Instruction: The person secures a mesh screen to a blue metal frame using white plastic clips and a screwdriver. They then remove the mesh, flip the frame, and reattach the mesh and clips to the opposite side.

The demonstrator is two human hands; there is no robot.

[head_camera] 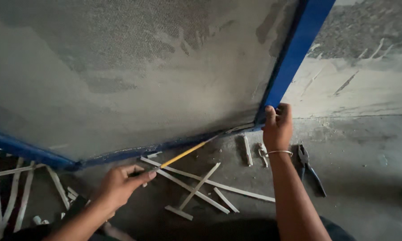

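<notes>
Blue metal makes the frame [294, 53] around a grey mesh screen [120, 67] that leans on the floor. The right hand [277, 127] is curled tight around the frame's bottom corner. The left hand [120, 183] pinches a yellow-handled screwdriver [183, 155], its tip at the frame's lower edge. White strips [201, 183] lie on the floor between the arms. Pliers [309, 167] lie just beside the right wrist.

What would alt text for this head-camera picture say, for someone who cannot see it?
A person's right hand grips the corner of a blue-framed mesh screen while the left hand holds a yellow-handled tool against its lower edge. Thin white strips and pliers lie on the grey floor.
</notes>
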